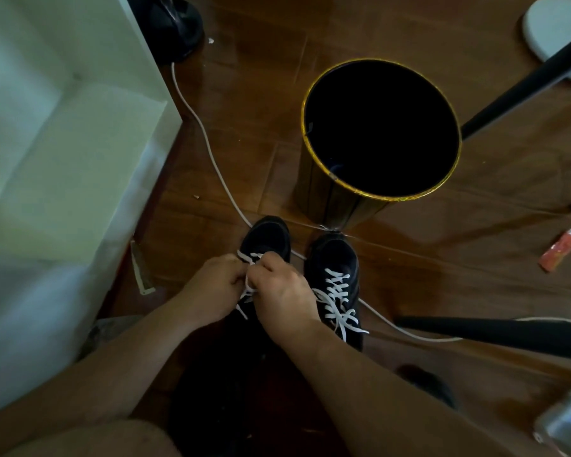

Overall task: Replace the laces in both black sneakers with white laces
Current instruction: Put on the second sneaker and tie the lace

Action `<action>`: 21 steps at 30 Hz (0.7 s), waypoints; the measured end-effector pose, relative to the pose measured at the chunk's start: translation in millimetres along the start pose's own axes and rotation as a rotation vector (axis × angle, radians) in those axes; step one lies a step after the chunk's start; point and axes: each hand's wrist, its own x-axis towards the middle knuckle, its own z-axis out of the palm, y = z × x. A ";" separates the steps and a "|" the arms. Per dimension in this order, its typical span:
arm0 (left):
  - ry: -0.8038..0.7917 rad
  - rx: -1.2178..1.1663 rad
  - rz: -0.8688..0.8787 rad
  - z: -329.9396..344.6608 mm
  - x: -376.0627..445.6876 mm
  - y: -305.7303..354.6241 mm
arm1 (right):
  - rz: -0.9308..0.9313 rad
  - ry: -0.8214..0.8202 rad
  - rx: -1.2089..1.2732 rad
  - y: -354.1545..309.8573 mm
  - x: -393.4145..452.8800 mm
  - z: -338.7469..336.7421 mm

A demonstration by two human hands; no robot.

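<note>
Two black sneakers stand side by side on the brown wooden floor, toes pointing away from me. The right sneaker (337, 258) carries a white lace (338, 300) crossed through its eyelets, with loose ends trailing near its heel. Over the left sneaker (267, 234) my left hand (216, 286) and my right hand (282, 291) meet, each pinching a strand of that shoe's white lace (248, 290). Both hands hide most of the left shoe's lacing; only its toe shows.
A black bin with a gold rim (381, 127) stands just beyond the shoes. A white cable (208, 150) runs across the floor behind and beside them. White furniture (63, 143) fills the left. Black legs (491, 334) lie at the right, and a red wrapper (559, 249) beyond.
</note>
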 end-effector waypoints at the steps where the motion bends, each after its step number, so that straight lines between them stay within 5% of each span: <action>1: -0.009 -0.159 0.007 1.1 -0.6 0.9 | 0.004 0.033 0.024 0.3 -0.9 2.7; 4: -0.245 -0.567 -0.171 1.7 -0.8 3.0 | 0.001 0.094 0.025 3.2 -6.2 8.4; 10: -0.411 -0.521 -0.259 2.5 3.1 -4.9 | -0.111 0.146 -0.096 4.2 -9.0 7.9; 13: -0.299 -0.618 -0.290 6.9 6.1 -7.0 | 0.020 0.150 -0.047 6.6 -5.4 4.8; 17: 0.068 -0.891 -0.455 -3.4 9.4 -17.3 | 0.378 0.052 0.225 5.8 -4.5 -8.0; 21: 0.282 -1.557 -0.522 -29.5 6.7 -32.0 | 0.806 -0.087 0.594 5.7 -2.9 -17.0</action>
